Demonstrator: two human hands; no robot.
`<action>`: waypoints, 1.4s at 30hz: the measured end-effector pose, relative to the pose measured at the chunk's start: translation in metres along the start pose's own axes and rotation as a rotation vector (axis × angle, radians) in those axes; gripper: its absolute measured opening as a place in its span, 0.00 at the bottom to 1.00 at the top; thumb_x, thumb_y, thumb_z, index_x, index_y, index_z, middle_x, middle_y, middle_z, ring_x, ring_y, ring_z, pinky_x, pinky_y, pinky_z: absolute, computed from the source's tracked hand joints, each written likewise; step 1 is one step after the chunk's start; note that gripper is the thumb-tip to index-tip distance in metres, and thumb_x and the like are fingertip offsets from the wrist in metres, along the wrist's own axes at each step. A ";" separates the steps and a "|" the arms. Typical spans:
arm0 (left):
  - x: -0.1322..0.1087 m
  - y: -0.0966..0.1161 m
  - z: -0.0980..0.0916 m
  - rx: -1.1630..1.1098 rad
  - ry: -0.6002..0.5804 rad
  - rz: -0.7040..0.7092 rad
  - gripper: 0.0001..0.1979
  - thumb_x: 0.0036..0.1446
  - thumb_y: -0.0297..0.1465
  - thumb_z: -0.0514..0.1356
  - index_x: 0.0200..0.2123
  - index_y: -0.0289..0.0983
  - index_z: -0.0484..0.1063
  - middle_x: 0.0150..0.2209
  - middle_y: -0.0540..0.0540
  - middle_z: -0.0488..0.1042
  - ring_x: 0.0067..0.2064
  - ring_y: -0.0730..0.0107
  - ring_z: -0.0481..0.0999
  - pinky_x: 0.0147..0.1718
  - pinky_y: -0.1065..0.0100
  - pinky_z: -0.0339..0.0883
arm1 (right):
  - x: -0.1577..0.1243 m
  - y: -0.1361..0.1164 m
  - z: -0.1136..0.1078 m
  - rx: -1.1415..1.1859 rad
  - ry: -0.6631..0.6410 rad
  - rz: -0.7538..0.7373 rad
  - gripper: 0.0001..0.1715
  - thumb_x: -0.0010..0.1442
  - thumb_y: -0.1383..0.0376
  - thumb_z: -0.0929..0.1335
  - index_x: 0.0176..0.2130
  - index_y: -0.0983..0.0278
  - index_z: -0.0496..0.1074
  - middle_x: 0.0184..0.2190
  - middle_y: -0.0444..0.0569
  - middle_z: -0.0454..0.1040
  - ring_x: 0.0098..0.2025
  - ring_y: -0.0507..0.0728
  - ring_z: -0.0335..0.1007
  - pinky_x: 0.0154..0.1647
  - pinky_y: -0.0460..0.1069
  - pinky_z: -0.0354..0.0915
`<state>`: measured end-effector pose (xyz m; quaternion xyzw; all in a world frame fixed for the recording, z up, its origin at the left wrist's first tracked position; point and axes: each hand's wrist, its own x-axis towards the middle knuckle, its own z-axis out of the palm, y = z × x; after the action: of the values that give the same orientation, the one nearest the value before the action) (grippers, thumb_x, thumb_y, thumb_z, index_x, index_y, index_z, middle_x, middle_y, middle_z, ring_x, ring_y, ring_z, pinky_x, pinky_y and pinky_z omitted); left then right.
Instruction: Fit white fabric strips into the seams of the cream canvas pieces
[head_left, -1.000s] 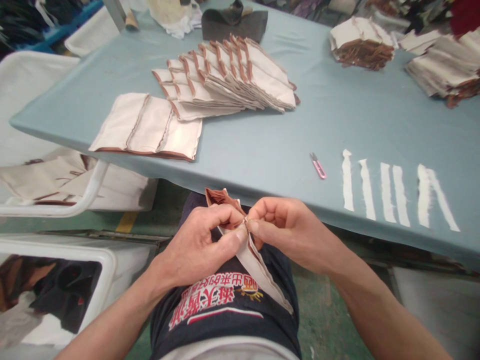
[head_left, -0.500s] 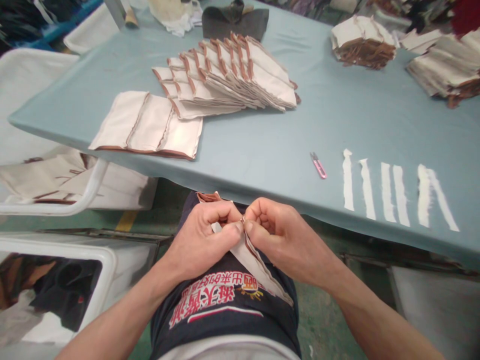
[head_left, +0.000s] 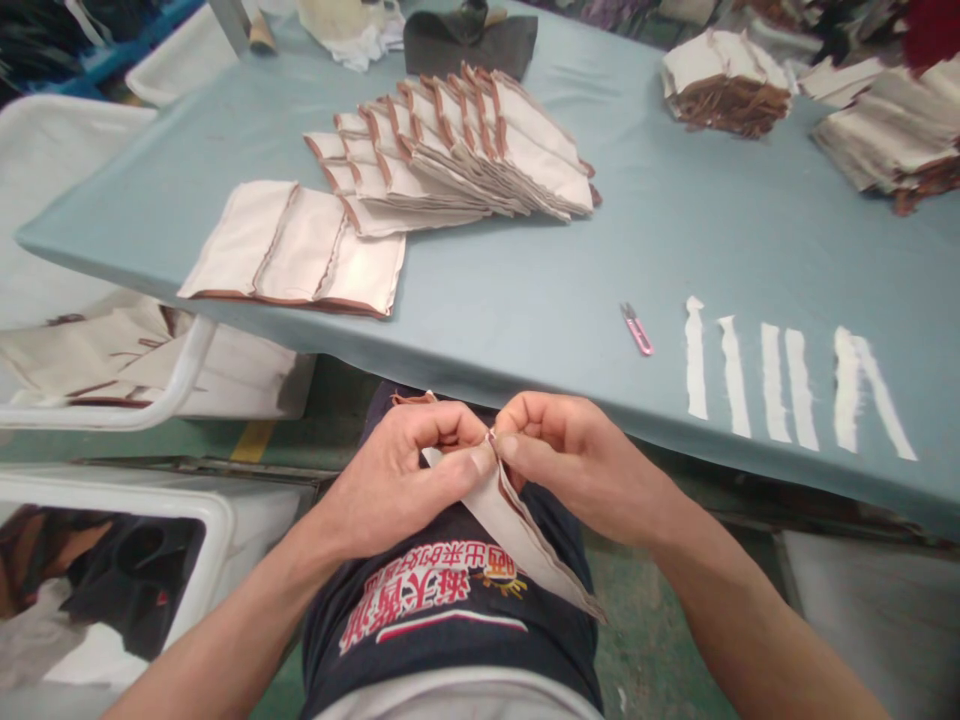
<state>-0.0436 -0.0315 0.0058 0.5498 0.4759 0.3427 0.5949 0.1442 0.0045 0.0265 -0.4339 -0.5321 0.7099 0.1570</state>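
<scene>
Over my lap, both hands pinch the edge of a folded cream fabric piece (head_left: 525, 535) with brown trim. My left hand (head_left: 424, 470) is closed, thumb against forefinger on the cloth. Right beside it, my right hand (head_left: 574, 455) pinches the same edge, with the fingertips of both hands almost meeting. One end of the cloth hangs down to the right across my dark printed apron (head_left: 450, 610); a brown end shows beyond my left hand. The exact spot between the fingertips is mostly hidden.
On the blue-green table (head_left: 525, 300) lie pink thread snips (head_left: 636, 330), several white strips (head_left: 776, 385), a fanned stack of cream pieces (head_left: 457, 150) and one flat piece (head_left: 296, 245). More bundles (head_left: 724, 80) sit at the back right. White bins (head_left: 217, 540) stand at left.
Both hands have stayed close together, pinching the cloth edge. The right hand has shifted slightly right, and the hanging end of the cloth has swung a little to the right.
</scene>
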 end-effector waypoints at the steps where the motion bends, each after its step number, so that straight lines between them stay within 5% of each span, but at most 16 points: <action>1: 0.001 0.001 0.000 0.010 0.003 0.009 0.12 0.59 0.32 0.58 0.25 0.34 0.73 0.25 0.52 0.73 0.28 0.74 0.68 0.30 0.72 0.62 | 0.000 0.000 0.000 -0.040 0.018 -0.003 0.09 0.60 0.61 0.69 0.31 0.62 0.67 0.23 0.40 0.68 0.24 0.49 0.59 0.24 0.45 0.55; 6: -0.001 0.000 0.000 0.073 0.033 0.067 0.13 0.62 0.29 0.57 0.24 0.34 0.72 0.24 0.53 0.69 0.28 0.75 0.66 0.29 0.72 0.60 | -0.003 0.002 0.004 -0.167 0.074 -0.022 0.07 0.61 0.62 0.67 0.32 0.62 0.67 0.23 0.39 0.66 0.23 0.49 0.57 0.22 0.44 0.53; 22: -0.009 -0.013 0.010 0.183 0.056 0.215 0.16 0.75 0.33 0.50 0.32 0.37 0.66 0.30 0.53 0.68 0.32 0.73 0.66 0.33 0.70 0.61 | -0.003 0.015 0.009 0.118 0.078 -0.050 0.13 0.62 0.58 0.69 0.32 0.62 0.65 0.23 0.38 0.68 0.22 0.48 0.58 0.23 0.44 0.56; 34: 0.001 -0.001 0.010 0.622 0.087 0.428 0.11 0.72 0.25 0.52 0.35 0.36 0.69 0.33 0.49 0.75 0.36 0.69 0.72 0.38 0.68 0.62 | -0.020 -0.010 -0.011 -0.776 0.225 -0.322 0.10 0.67 0.72 0.68 0.32 0.63 0.73 0.24 0.40 0.76 0.26 0.50 0.69 0.27 0.46 0.57; 42: 0.002 0.001 0.021 0.680 0.089 0.452 0.10 0.70 0.23 0.54 0.35 0.35 0.72 0.34 0.48 0.77 0.37 0.68 0.74 0.40 0.67 0.64 | -0.022 -0.008 -0.013 -0.993 0.270 -0.320 0.11 0.64 0.72 0.68 0.29 0.63 0.69 0.21 0.40 0.70 0.22 0.50 0.63 0.26 0.47 0.51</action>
<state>-0.0231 -0.0365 0.0048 0.7904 0.4545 0.3115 0.2677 0.1654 0.0008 0.0432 -0.4567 -0.8384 0.2781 0.1060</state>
